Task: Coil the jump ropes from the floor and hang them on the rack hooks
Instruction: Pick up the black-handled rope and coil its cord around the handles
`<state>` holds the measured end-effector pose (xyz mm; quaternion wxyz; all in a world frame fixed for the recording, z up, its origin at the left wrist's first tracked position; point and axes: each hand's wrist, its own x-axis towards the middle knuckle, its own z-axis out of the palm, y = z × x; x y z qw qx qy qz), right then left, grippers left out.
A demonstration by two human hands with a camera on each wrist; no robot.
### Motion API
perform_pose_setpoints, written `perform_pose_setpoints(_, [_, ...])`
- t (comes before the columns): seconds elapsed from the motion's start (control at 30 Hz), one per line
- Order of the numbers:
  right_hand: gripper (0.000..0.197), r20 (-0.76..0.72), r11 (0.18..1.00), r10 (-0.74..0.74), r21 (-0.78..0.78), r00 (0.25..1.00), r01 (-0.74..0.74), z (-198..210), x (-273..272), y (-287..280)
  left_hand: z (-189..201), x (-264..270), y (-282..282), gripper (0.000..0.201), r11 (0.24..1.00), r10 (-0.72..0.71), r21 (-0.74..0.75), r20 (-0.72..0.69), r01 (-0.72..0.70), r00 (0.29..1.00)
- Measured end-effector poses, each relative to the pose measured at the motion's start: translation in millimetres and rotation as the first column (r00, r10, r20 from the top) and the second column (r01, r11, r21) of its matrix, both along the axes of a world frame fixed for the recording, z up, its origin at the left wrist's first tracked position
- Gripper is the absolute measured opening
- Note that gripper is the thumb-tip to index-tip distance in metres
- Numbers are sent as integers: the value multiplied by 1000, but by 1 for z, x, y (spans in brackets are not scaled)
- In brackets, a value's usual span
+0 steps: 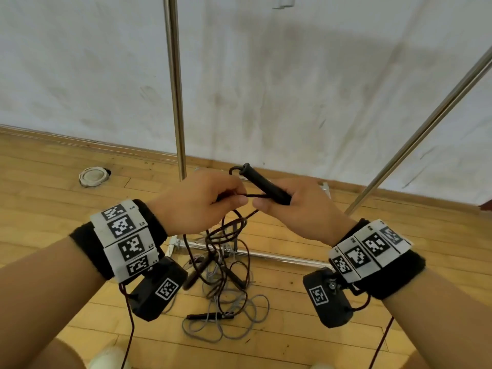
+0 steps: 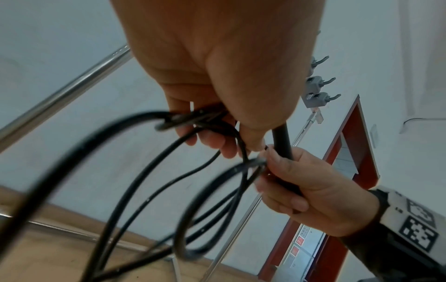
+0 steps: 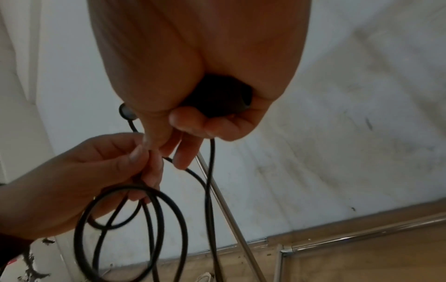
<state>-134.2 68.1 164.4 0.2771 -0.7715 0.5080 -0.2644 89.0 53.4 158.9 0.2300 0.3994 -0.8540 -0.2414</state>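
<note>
At chest height my left hand (image 1: 231,197) pinches several gathered loops of a black jump rope (image 1: 229,235), which hang down toward the floor. My right hand (image 1: 269,206) grips one black handle (image 1: 266,185) of that rope, its cord end pointing up and away. The two hands nearly touch. In the left wrist view the loops (image 2: 144,190) bunch under my left fingers (image 2: 214,141), beside the handle (image 2: 282,141). The right wrist view shows the handle's butt (image 3: 217,95) in my right palm and the loops (image 3: 156,219) below. Grey rack hooks (image 2: 321,82) sit high on the rack.
A grey jump rope (image 1: 234,323) and another rope with dark handles (image 1: 210,315) lie tangled on the wooden floor below my hands. The rack's upright pole (image 1: 175,89), slanted pole (image 1: 426,129) and base bar (image 1: 279,257) stand close ahead. A white round object (image 1: 91,177) lies far left.
</note>
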Motion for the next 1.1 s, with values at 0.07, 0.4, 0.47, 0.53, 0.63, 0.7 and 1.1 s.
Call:
perform_pose_setpoints(0.07, [23,-11,1000,-2,8,1000,2,1,0,-2,-1,2,0,10,1000,-9,23,22,8,1000])
perform_pose_setpoints(0.4, [17,276,966,-212,-89,938,245,17,-28,-14,-21,21,-14,5,986,-33,162,381,-31,924])
perform_pose_setpoints(0.47, [13,245,956,-238,-112,940,272,14,-33,-16,-22,21,-16,8,988,18,141,328,-68,944])
perform_pose_setpoints(0.53, [6,222,938,-289,-128,931,322,12,-38,-18,-22,19,-17,8,983,57,156,240,-97,969])
perform_pose_setpoints(0.63, [21,164,935,-304,-137,938,327,11,-41,-18,-20,16,-15,15,971,81,215,118,-105,990])
perform_pose_setpoints(0.7, [18,142,949,-265,-139,954,284,10,-36,-14,-17,12,-12,15,975,79,206,58,-89,995])
perform_pose_setpoints(1.1, [23,-9,997,-57,-53,998,57,5,-1,-2,-1,-2,1,7,994,17,105,-56,-11,998])
